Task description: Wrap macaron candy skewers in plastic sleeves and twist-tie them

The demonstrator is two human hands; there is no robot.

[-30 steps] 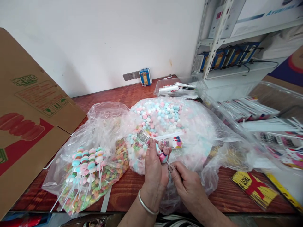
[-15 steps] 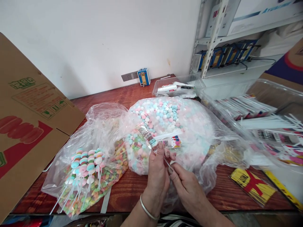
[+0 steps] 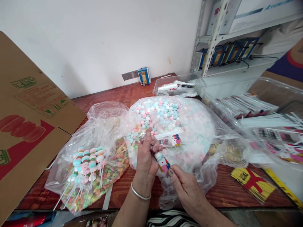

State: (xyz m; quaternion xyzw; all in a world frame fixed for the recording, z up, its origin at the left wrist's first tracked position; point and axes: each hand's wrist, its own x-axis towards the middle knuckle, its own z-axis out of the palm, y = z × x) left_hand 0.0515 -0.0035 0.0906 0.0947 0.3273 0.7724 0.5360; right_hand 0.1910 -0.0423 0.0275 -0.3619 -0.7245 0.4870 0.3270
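Observation:
My left hand, with a bangle at the wrist, is closed around a small printed candy wrapper with pastel candy inside. Pinched between the thumb and finger of my right hand is the wrapper's lower end. Just behind lie a flat printed wrapper and white sticks, on a large clear bag of pastel marshmallow candies. To the left, marshmallow skewers on white sticks rest on a bag of colourful ring candies.
A cardboard box stands at the left. On the right, a clear bin holds wrappers and sticks, with a pack of yellow twist ties in front. A clear tray with pens sits behind, near a blue device.
The wrapper has turned, so its colourful end points down toward my right hand. My left hand has shifted left and up, and my right hand has moved slightly down.

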